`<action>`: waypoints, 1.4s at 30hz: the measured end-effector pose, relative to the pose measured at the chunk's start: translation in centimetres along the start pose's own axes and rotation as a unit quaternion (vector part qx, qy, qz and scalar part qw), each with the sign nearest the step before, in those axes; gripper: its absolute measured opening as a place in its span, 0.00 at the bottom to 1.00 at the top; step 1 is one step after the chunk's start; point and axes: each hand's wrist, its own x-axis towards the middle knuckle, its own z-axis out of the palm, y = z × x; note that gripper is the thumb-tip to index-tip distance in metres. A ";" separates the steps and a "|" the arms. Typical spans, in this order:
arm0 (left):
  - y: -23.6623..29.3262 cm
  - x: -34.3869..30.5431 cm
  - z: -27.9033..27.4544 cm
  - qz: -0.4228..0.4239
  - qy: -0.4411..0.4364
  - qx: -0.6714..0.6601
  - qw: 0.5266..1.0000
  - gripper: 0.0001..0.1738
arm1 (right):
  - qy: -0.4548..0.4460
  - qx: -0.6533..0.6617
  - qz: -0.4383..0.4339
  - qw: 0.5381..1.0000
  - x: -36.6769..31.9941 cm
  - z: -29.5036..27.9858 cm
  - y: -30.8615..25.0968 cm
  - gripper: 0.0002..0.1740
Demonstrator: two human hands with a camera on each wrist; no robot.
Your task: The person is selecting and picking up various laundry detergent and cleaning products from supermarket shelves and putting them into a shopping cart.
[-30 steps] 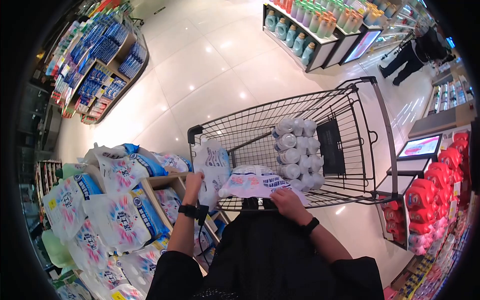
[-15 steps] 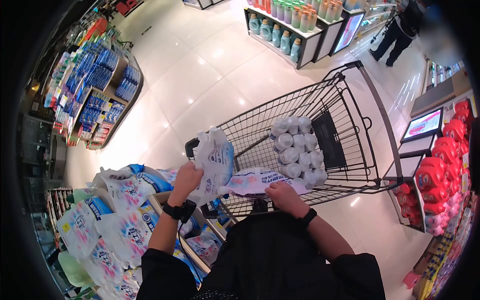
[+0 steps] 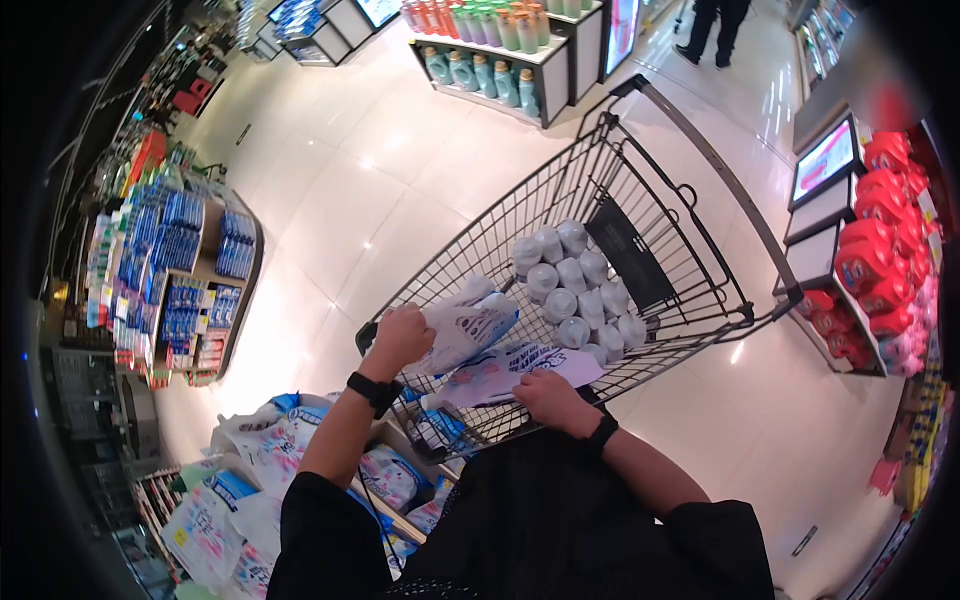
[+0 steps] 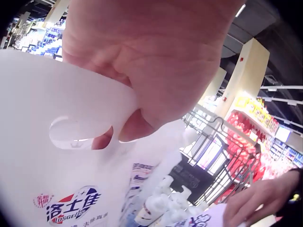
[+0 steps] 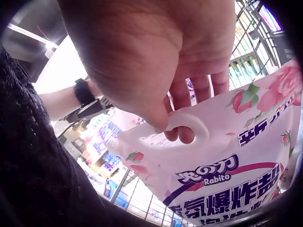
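Observation:
My left hand [image 3: 403, 335] grips a white laundry detergent bag [image 3: 470, 325] by the cut-out handle at its top, fingers through the hole in the left wrist view. Blue and red lettering marks its front [image 4: 71, 203]. In the head view this bag overlaps the near left part of the shopping cart [image 3: 440, 245], tilted to the right. My right hand [image 3: 555, 402] holds a pink detergent bag [image 5: 203, 175] with printed roses, its fingers hooked through the handle hole. That bag lies along the cart's near side, beside a group of white-capped bottles [image 3: 575, 290] inside the cart.
Stacked white-and-blue bags [image 3: 270, 445] fill a display at the lower left. A shelf of blue packs [image 3: 185, 250] stands farther left, red bottles [image 3: 870, 250] at the right. Teal bottles [image 3: 480, 78] line a shelf ahead; a person [image 3: 715, 30] stands in the far aisle.
My left hand has carried the white bag rightward from the cart's corner over the basket, and the bag has tipped from upright. The head view has turned; the right hand keeps hold of the pink bag.

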 end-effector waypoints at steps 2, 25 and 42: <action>0.7 2.2 0.6 0.010 -0.045 0.023 0.999 0.16 | 0.003 -0.012 0.013 1.000 0.2 -0.2 -0.1 0.05; -3.3 9.8 11.9 0.006 -0.026 -0.017 1.000 0.11 | 0.044 -0.040 0.032 0.998 1.3 -0.2 -0.7 0.05; -0.2 -6.3 3.7 -0.036 0.019 -0.259 0.965 0.31 | 0.267 -0.032 0.205 0.941 -0.4 -3.0 1.8 0.24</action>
